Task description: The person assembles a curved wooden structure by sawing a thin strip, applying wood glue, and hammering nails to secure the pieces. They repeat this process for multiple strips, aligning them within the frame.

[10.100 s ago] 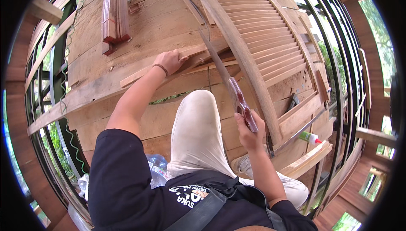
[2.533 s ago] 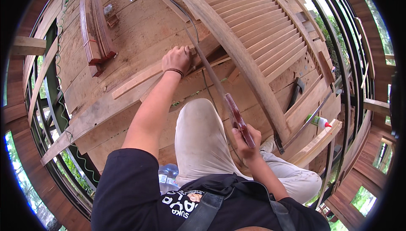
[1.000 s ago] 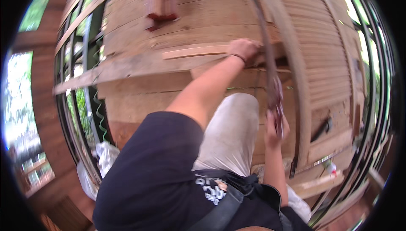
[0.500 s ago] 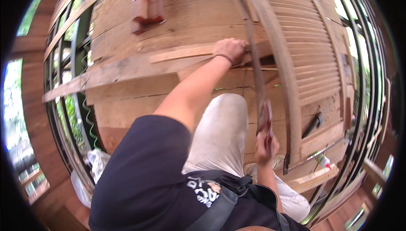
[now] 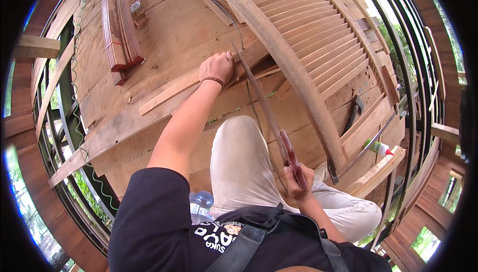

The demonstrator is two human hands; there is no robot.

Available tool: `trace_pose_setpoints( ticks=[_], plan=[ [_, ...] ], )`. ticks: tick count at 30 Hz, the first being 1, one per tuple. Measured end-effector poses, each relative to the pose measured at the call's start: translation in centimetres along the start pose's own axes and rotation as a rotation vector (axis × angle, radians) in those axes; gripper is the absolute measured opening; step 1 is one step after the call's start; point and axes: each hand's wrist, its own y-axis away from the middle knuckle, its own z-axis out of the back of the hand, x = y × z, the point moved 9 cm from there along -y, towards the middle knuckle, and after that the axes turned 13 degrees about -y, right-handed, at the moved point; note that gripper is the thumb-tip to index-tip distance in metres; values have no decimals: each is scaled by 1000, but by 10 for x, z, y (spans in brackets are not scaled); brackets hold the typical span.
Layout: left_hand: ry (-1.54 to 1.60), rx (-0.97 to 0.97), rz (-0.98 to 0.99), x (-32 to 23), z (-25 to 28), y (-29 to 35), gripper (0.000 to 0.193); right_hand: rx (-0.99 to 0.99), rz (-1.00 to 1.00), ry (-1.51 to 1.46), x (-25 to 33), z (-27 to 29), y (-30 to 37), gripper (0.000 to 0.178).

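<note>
My left hand (image 5: 217,68) is closed over a narrow wooden strip (image 5: 167,94), bearing down on it where it lies along a long weathered plank (image 5: 119,131). My right hand (image 5: 300,178) grips the reddish-brown handle of a handsaw (image 5: 263,98). The saw's long blade slants up and left, and its narrow tip lies just past the strip's end, close beside my left fingers. Whether the teeth are in the wood cannot be made out. My bent knee (image 5: 241,147) is between the two arms.
A louvred wooden panel (image 5: 318,38) with a thick frame stretches along the right. Bundled reddish boards (image 5: 119,33) lie at upper left. A hammer-like black tool (image 5: 353,114), a red-tipped glue bottle (image 5: 380,147) and a clear plastic bottle (image 5: 200,205) are nearby. Metal railings flank both sides.
The view has swung, shifting the scene. My right hand has drawn the saw back toward me, so less blade reaches past the strip. My left hand stays on the strip.
</note>
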Motion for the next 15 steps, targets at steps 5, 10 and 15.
trace_pose_setpoints(
  ticks=[5,10,15],
  plan=[
    [19,12,-48,-13,2,6,48,-15,-118,-48,-27,-39,-92,12],
    [-3,12,2,-1,1,7,48,-21,-83,-5,-27,-20,-32,6],
    [-13,-65,-51,4,1,9,50,12,-8,57,-12,-12,-23,7]
  ],
)
